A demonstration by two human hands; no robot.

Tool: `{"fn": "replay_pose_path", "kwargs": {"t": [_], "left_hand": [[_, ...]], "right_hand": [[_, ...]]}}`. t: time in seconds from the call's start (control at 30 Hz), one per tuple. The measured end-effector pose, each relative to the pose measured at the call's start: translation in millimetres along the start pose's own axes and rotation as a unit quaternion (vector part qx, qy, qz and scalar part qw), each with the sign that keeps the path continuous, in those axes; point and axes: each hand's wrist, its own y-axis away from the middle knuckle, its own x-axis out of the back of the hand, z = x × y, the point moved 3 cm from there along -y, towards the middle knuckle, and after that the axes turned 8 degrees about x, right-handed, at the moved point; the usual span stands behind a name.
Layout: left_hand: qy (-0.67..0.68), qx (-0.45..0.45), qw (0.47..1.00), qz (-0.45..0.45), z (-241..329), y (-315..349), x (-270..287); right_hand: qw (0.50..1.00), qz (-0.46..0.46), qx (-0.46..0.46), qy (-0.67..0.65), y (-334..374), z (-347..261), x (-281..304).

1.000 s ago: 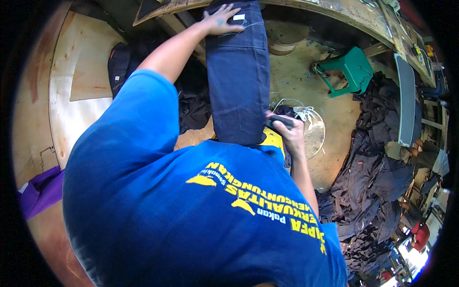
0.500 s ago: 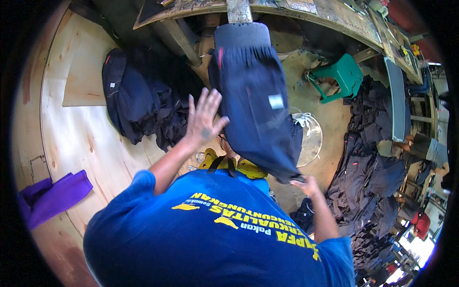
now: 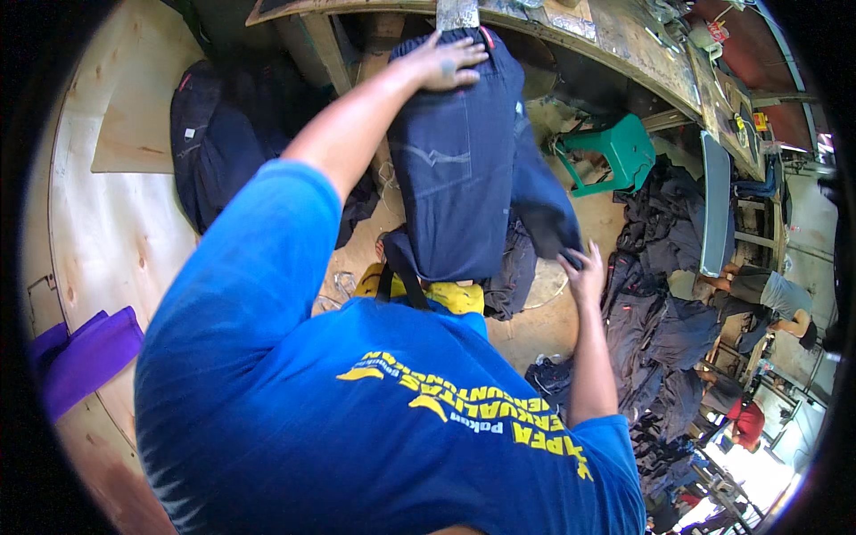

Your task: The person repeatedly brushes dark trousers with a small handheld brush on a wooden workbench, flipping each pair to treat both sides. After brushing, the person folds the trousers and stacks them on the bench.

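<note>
The left hand [image 3: 452, 64] lies flat, fingers spread, on the waistband end of a pair of dark blue jeans [image 3: 455, 169]; it presses rather than pinches, so this grip is open, palm down. The right hand [image 3: 584, 272] reaches to the lower right edge of the same jeans, fingers loosely apart and just touching the cloth where a leg hangs off to the side; whether any fingertip has actually caught the fabric cannot be told.

The jeans hang lengthwise down from the edge of the long wooden tabletop [image 3: 615, 45], their top against a grey metal piece [image 3: 457, 12] there, their lower end near the person's blue shirt [image 3: 374, 419] and a yellow item [image 3: 446, 294] below.

The likely trouble is slippage. With only a flat palm holding the upper end, the weight of the hanging denim could drag the garment down and off if pressure eases. The loose leg on the right may swing free if the right hand closes on too little cloth, leaving the jeans twisted.

Below lie heaps of dark garments [image 3: 223, 143] on the plywood floor [image 3: 116, 232], and more dark clothing [image 3: 660, 330] to the right beside a green plastic stool [image 3: 624, 152]; a dropped pair could get lost among them. Another person [image 3: 767, 294] crouches well apart at the right.
</note>
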Motion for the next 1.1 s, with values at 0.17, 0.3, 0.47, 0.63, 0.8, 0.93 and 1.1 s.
{"fn": "replay_pose_path", "kwargs": {"t": [0.17,0.3,0.47,0.63,0.8,0.93,1.1], "left_hand": [[-0.021,0.043,0.983,0.175,28.4,68.1,18.4],[0.07,0.121,0.983,0.117,42.3,108.5,-24.6],[-0.015,0.05,0.989,0.14,-7.2,-7.3,-23.0],[-0.02,0.083,0.994,0.064,-33.1,-62.6,-16.5],[-0.013,0.071,0.992,0.101,-40.6,-67.7,-23.1],[-0.004,0.074,0.992,0.099,-49.2,-75.7,-27.5],[0.01,0.084,0.993,0.081,-51.5,-77.5,-23.3]], "right_hand": [[0.978,0.077,0.091,-0.172,-9.5,-129.5,-21.5],[0.937,0.09,0.23,-0.245,-12.2,-216.2,-21.1],[0.952,-0.002,0.262,-0.16,-89.1,-228.6,-47.2],[0.91,-0.029,0.335,-0.242,-204.6,-264.4,-51.2],[0.851,-0.11,0.429,-0.281,-291.4,-329.9,-89.4],[0.868,-0.133,0.358,-0.318,-255.9,-320.3,-104.3],[0.734,-0.468,0.354,-0.341,-211.3,-326.5,-69.2]]}}
